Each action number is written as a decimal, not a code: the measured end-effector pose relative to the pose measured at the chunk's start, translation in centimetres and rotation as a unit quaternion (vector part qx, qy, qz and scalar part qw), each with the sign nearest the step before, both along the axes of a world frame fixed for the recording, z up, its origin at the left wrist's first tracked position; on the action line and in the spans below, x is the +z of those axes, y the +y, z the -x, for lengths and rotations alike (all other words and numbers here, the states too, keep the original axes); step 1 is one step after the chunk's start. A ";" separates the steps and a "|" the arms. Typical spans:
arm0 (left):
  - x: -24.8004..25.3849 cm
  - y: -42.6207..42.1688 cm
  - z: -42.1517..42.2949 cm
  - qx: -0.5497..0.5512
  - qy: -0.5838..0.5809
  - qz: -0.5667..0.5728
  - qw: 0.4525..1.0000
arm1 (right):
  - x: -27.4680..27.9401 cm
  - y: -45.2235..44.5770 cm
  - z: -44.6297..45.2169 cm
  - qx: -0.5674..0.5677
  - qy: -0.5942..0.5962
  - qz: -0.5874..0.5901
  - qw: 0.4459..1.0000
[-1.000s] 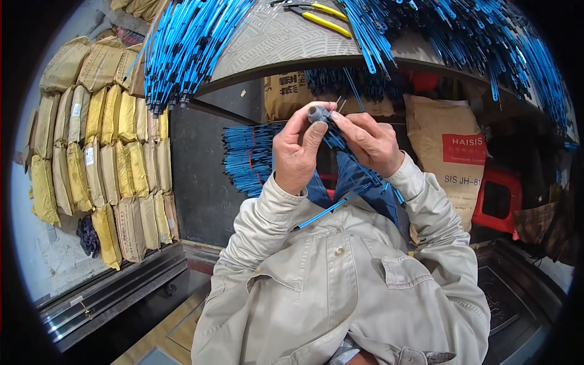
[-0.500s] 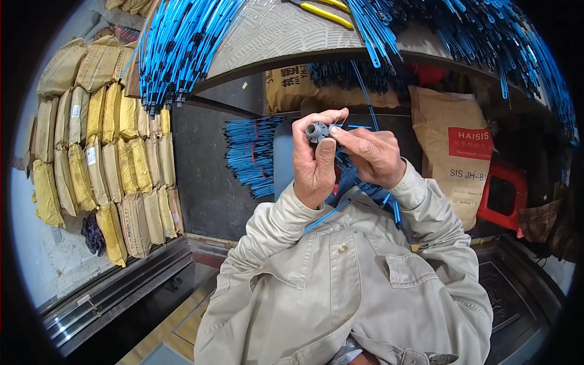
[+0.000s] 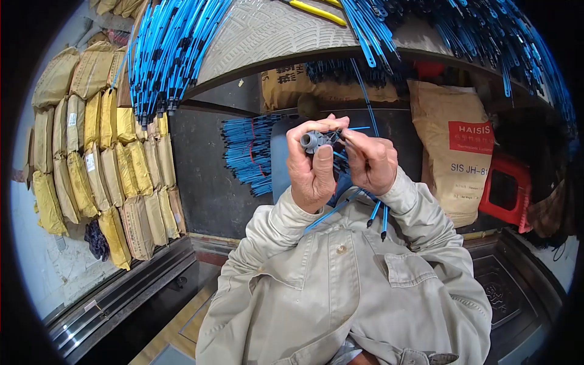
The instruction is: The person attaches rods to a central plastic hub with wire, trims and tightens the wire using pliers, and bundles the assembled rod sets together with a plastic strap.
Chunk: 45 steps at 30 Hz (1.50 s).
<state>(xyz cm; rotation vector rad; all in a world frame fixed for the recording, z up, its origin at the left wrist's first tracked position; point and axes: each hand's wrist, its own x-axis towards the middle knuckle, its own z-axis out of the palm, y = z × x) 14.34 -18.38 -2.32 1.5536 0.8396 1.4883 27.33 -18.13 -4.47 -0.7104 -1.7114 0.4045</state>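
Just above my lap, my left hand (image 3: 311, 173) is closed around a grey ring-shaped plastic fitting (image 3: 309, 142), its round hollow end facing up. My right hand (image 3: 375, 163) is beside it, with thumb and fingers bent together near the fitting's side. Dark thin bits show between the two hands, too small to make out. Several thin blue rods (image 3: 331, 217) run below the hands, and two black-tipped ends (image 3: 384, 228) stick out under my right wrist. Whether the right fingers grip these rods or another small piece is hidden.
A bench (image 3: 274, 30) ahead carries bundles of blue rods (image 3: 173, 55) and yellow-handled pliers (image 3: 316, 12). More rods (image 3: 246, 155) lie lower left. Paper sacks (image 3: 453, 170) and a red plastic frame (image 3: 514, 198) stand right; stacked wrapped packages (image 3: 97, 152) line the left.
My right fingers have curled and drawn slightly away from the fitting, which has shifted a little left and down. Black-tipped rod ends now show lower, beneath my right wrist.
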 end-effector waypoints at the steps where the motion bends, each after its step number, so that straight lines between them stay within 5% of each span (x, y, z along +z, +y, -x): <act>1: 0.0 0.0 -0.1 0.007 -0.005 0.000 1.000 | -0.2 -0.2 0.3 -0.022 0.012 0.008 1.000; 7: 0.4 -0.1 -0.7 0.046 0.005 0.000 0.999 | 0.3 -0.9 0.9 -0.075 0.062 0.108 0.989; 20: 0.6 -0.5 -0.8 0.029 0.001 0.043 0.999 | 0.4 -0.4 0.0 -0.041 0.049 0.038 0.997; 23: 0.4 -0.4 -0.5 0.033 -0.011 0.033 0.999 | 0.3 -0.3 -0.6 0.038 0.024 0.059 0.997; 45: 1.3 -0.9 -1.2 0.051 -0.029 0.083 0.995 | 0.4 -0.6 -0.1 -0.042 0.063 0.084 0.994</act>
